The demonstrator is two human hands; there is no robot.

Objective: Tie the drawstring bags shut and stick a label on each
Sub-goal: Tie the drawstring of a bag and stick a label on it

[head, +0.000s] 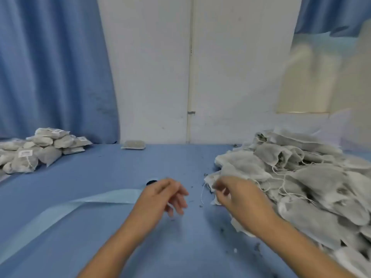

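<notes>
A large heap of grey-white drawstring bags [305,177] with loose strings fills the right side of the blue table [112,169]. My right hand [239,199] pinches the near-left edge of one bag [212,180] in that heap, a thin string dangling beside it. My left hand [162,197] hovers over the table centre, fingers loosely curled and apart, holding nothing I can make out. A pale blue label backing strip [66,209] runs from under my left hand toward the near-left edge. A pile of tied, labelled bags [40,149] lies at far left.
A small flat tray [133,145] of grey material sits at the table's back edge against the white wall. A dark round object [151,182] peeks out behind my left hand. Dark crumbs [222,230] are scattered near the heap. Blue curtains hang at left.
</notes>
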